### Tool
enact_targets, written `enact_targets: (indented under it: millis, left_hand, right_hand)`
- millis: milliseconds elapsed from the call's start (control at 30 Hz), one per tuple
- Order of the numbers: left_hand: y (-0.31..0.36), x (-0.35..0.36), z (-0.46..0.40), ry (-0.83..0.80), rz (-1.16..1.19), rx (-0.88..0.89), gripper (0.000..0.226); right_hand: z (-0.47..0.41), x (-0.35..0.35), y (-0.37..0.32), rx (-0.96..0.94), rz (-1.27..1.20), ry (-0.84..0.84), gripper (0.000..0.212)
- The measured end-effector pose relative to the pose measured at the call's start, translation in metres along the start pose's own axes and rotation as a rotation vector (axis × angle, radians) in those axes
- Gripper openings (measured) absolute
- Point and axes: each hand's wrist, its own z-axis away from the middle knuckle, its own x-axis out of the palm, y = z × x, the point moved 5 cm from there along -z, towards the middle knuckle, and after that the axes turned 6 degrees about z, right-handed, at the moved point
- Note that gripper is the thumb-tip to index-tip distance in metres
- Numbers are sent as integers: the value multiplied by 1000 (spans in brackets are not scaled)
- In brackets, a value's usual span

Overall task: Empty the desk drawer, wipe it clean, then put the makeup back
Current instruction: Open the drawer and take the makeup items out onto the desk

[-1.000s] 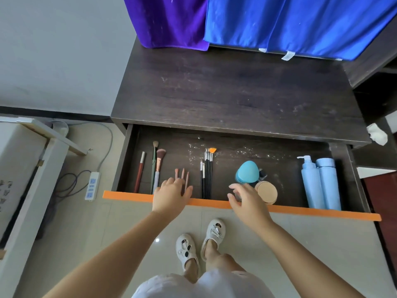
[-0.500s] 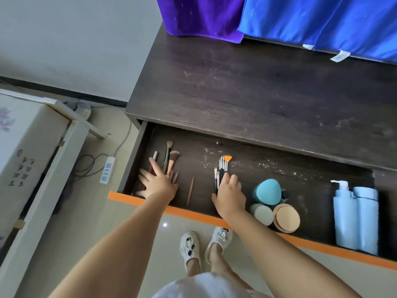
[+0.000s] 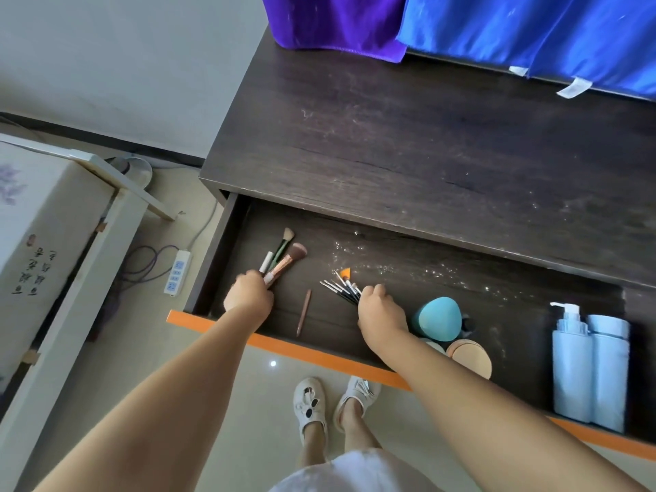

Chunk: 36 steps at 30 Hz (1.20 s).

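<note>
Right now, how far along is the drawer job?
Done: drawer open. In hand: left hand grips the big brushes, right hand grips the thin brushes. Left: pencil, sponge, puff, bottles, wiping, putting everything back.

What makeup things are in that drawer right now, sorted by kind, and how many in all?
Large makeup brushes held by the left hand: 3
Bunch of thin liner brushes held by the right hand: 1
Loose thin stick: 1
Teal sponge case: 1
Round powder puffs: 2
Pale blue bottles: 2
Total: 10
</note>
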Motion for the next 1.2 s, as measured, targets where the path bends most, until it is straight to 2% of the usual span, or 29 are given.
enact_targets:
  millis: [167,300,400,500,567,700,767,867,1033,1100,1200]
  left_hand:
    - [24,9,26,-65,194,124,27]
    - [45,35,40,-124,93,116,32]
    - [49,42,39,-96,-19,71,30]
    - [47,42,38,-62,-43,53,26]
    - [48,37,39,-61,-14,78,27]
    - [44,8,53,1,126,192,16]
    - [36,-14,62,60,260,250,11]
    - [40,-54,65,88,535,273,14]
    - [137,-104,24,2,655,402,16]
    - [183,-110,-1,-39,603,434,9]
    - [237,-107,-35,-47,469,464,13]
  right_hand:
    - [1,-5,3,-77,34,26,32]
    - [2,-7,7,-88,14,23,30]
    - [0,-6,11,-63,-4,-24,35]
    - [-3,-10,12,-36,-48,-70,38]
    - [-2,-16,15,2,-169,-106,34]
    - [10,-47,23,-82,-429,-106,10]
    - [19,-67,31,-135,-529,-115,23]
    - [21,-110,47,-143,-652,-66,21]
    - [-27,-196,77,30,-847,106,24]
    - [-53,-218,84,104,-849,107,20]
    - [-91,-232,86,194,-795,83,26]
